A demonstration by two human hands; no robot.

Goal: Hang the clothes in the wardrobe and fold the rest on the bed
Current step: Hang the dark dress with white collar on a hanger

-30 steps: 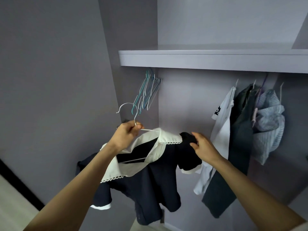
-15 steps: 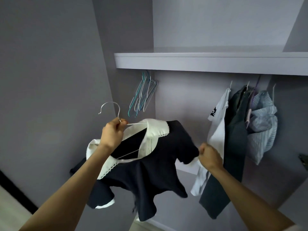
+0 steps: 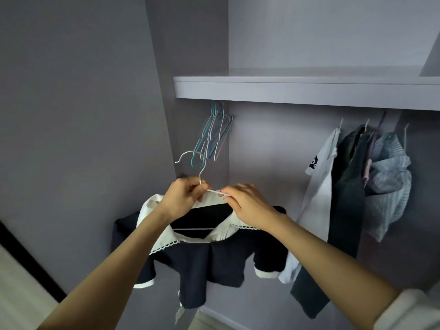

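A dark navy top (image 3: 221, 260) with a wide white scalloped collar hangs on a white wire hanger (image 3: 198, 165), held in the air in front of the wardrobe. My left hand (image 3: 184, 198) grips the hanger at the base of its hook. My right hand (image 3: 247, 206) pinches the hanger's right arm and the collar beside it. The hook points up and left, below the shelf and free of any rail.
A grey shelf (image 3: 307, 91) spans the wardrobe above. Several empty teal and white hangers (image 3: 214, 132) hang under its left end. A white shirt (image 3: 319, 186), dark trousers (image 3: 347, 201) and a striped blue garment (image 3: 388, 182) hang at the right. The wardrobe's side wall stands left.
My right hand let go of the top's right sleeve and came up to the hanger and collar next to my left hand. The top now hangs straighter.
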